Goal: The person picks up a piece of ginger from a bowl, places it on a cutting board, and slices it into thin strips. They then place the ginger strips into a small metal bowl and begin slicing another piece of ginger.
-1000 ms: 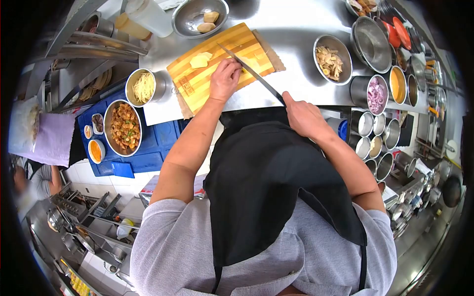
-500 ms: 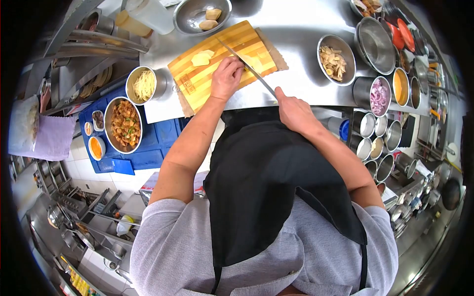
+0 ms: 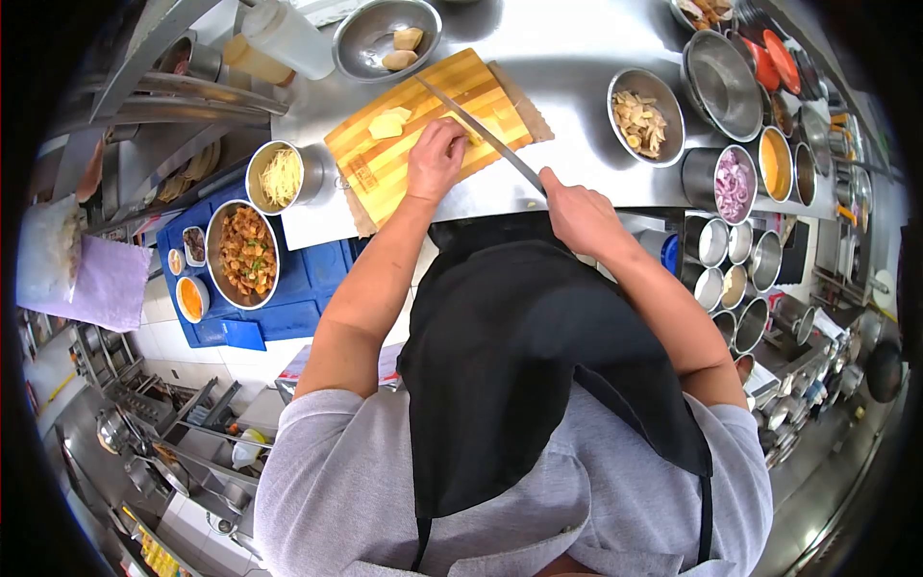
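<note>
My right hand [image 3: 580,213] is wrapped round the handle of a long knife [image 3: 490,139], whose blade slants up and left across a striped wooden cutting board [image 3: 363,171]. My left hand [image 3: 436,159] rests on the board just left of the blade, fingers curled together, at a pale yellow piece [image 3: 472,133] that they partly hide. Further left on the board lie pale yellow slices [image 3: 389,123]. Behind the board a metal bowl [image 3: 361,43] holds two peeled pieces [image 3: 404,50].
At the right are a bowl of peelings [image 3: 639,123], a pot of chopped purple onion [image 3: 733,185] and stacked metal bowls [image 3: 723,85]. At the left, a pot of yellow shreds [image 3: 282,177] and a bowl of browned chunks [image 3: 247,252] stand near a blue surface [image 3: 306,279].
The view has shifted slightly. The knife's blade sits a little apart from my left hand now, and more of the yellow piece shows between them.
</note>
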{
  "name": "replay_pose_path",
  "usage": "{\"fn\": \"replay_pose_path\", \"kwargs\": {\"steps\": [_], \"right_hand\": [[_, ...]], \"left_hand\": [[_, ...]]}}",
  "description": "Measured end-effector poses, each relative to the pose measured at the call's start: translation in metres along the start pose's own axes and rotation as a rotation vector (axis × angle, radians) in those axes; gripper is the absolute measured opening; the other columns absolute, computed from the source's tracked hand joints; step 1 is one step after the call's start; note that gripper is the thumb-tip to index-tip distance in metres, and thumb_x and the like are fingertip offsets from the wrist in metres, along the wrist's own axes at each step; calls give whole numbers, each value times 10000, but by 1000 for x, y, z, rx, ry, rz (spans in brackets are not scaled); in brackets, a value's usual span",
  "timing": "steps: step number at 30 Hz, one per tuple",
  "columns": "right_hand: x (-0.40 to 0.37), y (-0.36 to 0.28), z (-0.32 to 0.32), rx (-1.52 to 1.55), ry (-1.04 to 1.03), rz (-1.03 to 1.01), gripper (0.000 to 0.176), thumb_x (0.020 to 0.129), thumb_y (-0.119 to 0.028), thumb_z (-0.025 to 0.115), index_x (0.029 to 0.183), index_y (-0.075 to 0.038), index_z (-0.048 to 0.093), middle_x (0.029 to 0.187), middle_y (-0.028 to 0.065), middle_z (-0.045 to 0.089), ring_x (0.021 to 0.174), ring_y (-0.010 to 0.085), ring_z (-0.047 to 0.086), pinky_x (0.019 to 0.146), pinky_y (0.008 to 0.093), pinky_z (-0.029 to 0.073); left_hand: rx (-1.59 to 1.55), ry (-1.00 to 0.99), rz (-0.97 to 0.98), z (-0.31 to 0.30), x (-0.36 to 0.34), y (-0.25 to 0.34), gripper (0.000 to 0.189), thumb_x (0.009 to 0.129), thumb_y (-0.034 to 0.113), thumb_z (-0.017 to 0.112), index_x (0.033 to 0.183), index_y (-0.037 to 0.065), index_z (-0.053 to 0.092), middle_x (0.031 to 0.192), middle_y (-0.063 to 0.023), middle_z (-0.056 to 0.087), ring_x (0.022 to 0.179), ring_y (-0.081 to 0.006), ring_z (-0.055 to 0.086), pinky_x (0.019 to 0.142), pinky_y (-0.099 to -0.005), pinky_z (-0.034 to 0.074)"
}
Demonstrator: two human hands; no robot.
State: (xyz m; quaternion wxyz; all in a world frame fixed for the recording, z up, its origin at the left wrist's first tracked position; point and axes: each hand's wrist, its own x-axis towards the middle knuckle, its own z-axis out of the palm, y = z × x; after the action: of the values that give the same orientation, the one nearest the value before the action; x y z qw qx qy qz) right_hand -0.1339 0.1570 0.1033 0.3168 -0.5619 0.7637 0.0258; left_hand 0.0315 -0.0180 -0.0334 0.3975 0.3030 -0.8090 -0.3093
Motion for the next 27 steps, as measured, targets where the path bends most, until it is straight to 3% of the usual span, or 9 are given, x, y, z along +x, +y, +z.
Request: {"fn": "replay_pose_path", "kwargs": {"steps": [11, 27], "right_hand": [[-16, 5, -6, -25, -51, -5, 323, 895, -7, 489, 1216, -23, 458, 797, 247, 701, 810, 462, 698, 727, 582, 523], [-11, -2, -8, 2, -81, 1, 318, 888, 8, 492, 1204, 0, 455, 823, 265, 703, 848, 464, 700, 749, 579, 529]], "left_hand": [[74, 26, 64, 0, 1, 2, 119, 808, 11, 768, 903, 72, 730, 980, -58, 684, 776, -237, 691, 659, -331, 577], [74, 14, 49, 0, 1, 3, 116, 796, 15, 769, 882, 75, 719, 968, -51, 680, 839, -252, 693, 713, -355, 579]]}}
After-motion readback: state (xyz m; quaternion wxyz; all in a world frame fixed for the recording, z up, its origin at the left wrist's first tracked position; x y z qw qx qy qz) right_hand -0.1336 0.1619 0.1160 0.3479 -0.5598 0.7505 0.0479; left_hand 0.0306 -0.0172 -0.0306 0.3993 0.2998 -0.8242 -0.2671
